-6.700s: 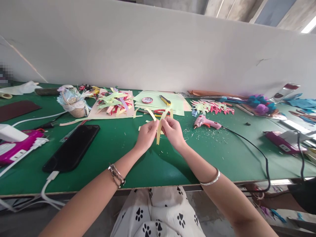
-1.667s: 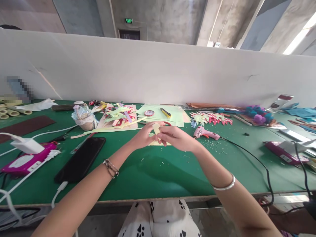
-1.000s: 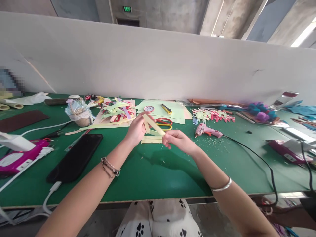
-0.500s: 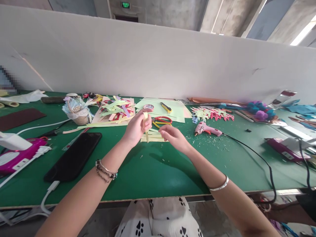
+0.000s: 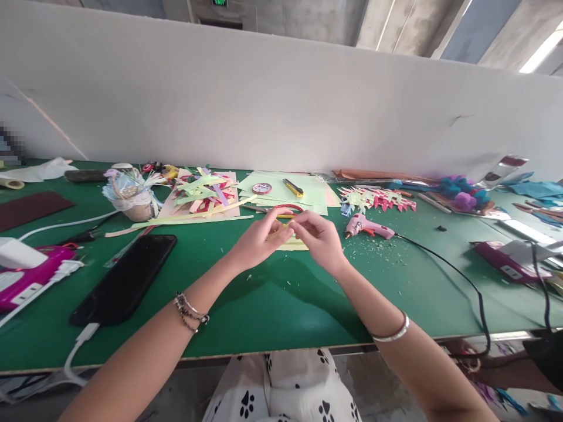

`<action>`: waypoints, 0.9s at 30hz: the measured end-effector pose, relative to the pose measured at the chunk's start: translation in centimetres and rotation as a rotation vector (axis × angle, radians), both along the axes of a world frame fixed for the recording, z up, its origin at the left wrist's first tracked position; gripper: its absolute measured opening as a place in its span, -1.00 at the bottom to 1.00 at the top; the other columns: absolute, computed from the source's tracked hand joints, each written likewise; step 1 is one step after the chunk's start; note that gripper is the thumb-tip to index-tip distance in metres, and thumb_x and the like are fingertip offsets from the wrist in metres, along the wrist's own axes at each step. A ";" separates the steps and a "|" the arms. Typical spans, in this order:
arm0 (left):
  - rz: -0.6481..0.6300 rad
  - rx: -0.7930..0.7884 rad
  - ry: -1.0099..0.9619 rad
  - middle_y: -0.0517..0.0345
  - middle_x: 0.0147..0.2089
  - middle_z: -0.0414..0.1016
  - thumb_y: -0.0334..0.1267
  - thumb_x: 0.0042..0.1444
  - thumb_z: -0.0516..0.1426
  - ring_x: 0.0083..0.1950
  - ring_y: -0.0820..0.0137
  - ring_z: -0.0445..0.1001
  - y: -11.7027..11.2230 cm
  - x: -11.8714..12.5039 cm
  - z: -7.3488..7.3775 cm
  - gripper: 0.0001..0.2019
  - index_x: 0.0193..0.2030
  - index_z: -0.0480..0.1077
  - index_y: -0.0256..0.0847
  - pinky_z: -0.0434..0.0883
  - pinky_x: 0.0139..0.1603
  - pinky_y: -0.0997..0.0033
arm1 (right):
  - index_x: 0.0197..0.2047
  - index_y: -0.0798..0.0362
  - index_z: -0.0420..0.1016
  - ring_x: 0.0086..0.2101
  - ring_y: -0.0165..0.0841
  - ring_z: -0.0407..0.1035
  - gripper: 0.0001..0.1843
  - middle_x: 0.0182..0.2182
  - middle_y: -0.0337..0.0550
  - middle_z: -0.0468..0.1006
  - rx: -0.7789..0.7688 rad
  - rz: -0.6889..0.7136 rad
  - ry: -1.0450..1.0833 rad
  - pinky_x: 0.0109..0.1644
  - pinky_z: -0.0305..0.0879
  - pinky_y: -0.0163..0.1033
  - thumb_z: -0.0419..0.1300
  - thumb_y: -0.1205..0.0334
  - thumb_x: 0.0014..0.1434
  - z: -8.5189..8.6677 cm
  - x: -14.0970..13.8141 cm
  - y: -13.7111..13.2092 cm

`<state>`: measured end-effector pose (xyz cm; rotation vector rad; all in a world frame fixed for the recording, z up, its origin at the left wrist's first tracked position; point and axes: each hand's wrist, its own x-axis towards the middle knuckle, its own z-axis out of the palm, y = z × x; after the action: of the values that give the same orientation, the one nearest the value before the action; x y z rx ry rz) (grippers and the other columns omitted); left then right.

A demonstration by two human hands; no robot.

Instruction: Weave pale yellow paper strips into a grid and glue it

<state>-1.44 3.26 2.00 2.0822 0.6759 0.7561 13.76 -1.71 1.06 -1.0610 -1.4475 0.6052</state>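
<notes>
My left hand (image 5: 259, 240) and my right hand (image 5: 319, 237) meet just above the green table (image 5: 272, 305), fingertips pinched together on a pale yellow paper strip (image 5: 285, 230) that shows only between them. More pale yellow strips (image 5: 294, 245) lie flat on the table under the hands. Red-and-yellow scissors (image 5: 285, 208) lie just behind my fingers, partly hidden.
A black phone (image 5: 125, 278) on a white cable lies at the left. A pink glue gun (image 5: 367, 225) with a black cord lies to the right. Cut coloured paper (image 5: 202, 190), light green sheets (image 5: 281, 187), a tape roll (image 5: 261, 188), a yellow cutter (image 5: 293, 187) and a small basket (image 5: 129, 196) stand behind.
My hands have come together from apart. The strip that hung from my left hand half a second ago is now pinched low between both hands.
</notes>
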 end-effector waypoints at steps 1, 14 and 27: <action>0.041 0.023 0.008 0.34 -0.62 0.17 -0.01 0.13 0.03 -0.64 0.51 0.18 0.2 -0.1 -0.1 -0.66 -0.03 0.27 -0.13 0.10 -0.60 0.54 | -0.40 0.04 0.38 -0.48 -0.46 0.23 -0.78 -0.49 -0.25 0.36 -0.020 -0.040 0.054 -0.36 0.23 -0.30 0.14 0.06 0.07 0.1 0.3 0.1; 0.106 0.336 0.262 0.24 -0.64 0.33 -0.11 0.14 -0.01 -0.64 0.47 0.23 2.4 -1.9 0.0 -0.71 -0.48 0.40 -0.17 0.07 -0.57 0.50 | 0.08 -0.03 0.24 0.03 -0.19 0.19 -0.58 0.02 -0.02 0.31 0.286 -0.369 -0.751 0.18 -0.14 0.04 0.06 0.12 0.15 -0.5 1.7 0.2; 0.122 0.221 0.197 0.24 -0.58 0.38 -0.05 0.13 0.01 -0.64 0.51 0.28 2.7 -2.4 -0.2 -0.69 -0.44 0.39 -0.22 0.21 -0.56 0.55 | -0.35 0.05 0.39 -0.50 -0.47 0.29 -0.76 -0.55 -0.33 0.45 -0.037 -0.215 -0.655 0.01 -0.14 -0.15 -0.02 0.15 0.24 -1.3 1.8 0.7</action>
<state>-3.83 5.96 1.82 2.3555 0.8672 0.7259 15.59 -1.01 -0.27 -1.5068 -1.8443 0.1220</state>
